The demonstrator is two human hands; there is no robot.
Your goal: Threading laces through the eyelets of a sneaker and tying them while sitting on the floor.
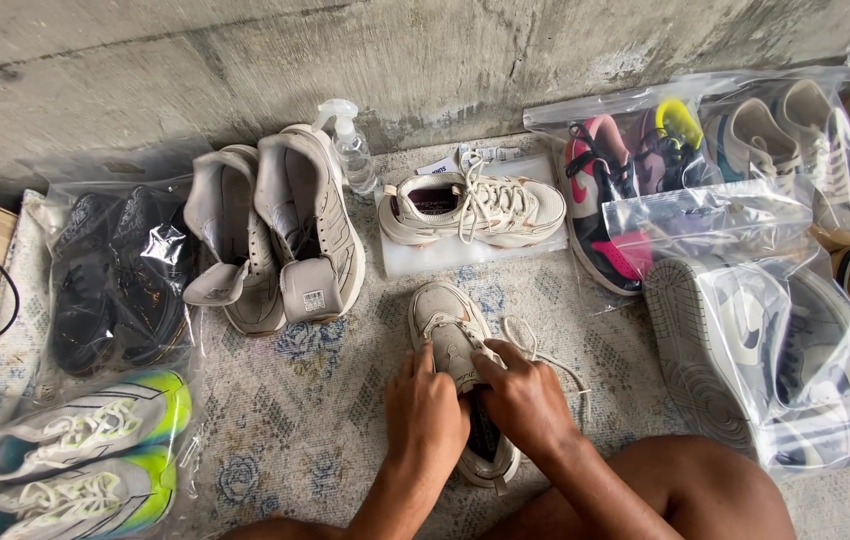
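Down on the patterned rug (295,420), a worn white sneaker (450,335) lies toe away from the person, between the knees, with both hands bent over its tongue and lacing. The left hand (425,410) rests on the near side of the upper, fingers curled together and pressing down on it. The right hand (525,400) has its fingers (493,360) pinched on the tongue or a lace end; which of the two I cannot tell. A loose white lace (535,345) trails off to the right across the rug.

By the look of it the shoe is light, with a soft fabric upper that gives under a squeeze and a stiffer rubber sole. The firmest places to take hold seem to be the heel or the sole edges; the lace is limp and would slip through a loose pinch.

Its mate (475,205) sits just beyond on a white block, near a spray bottle (350,140) and bagged shoes (775,370).
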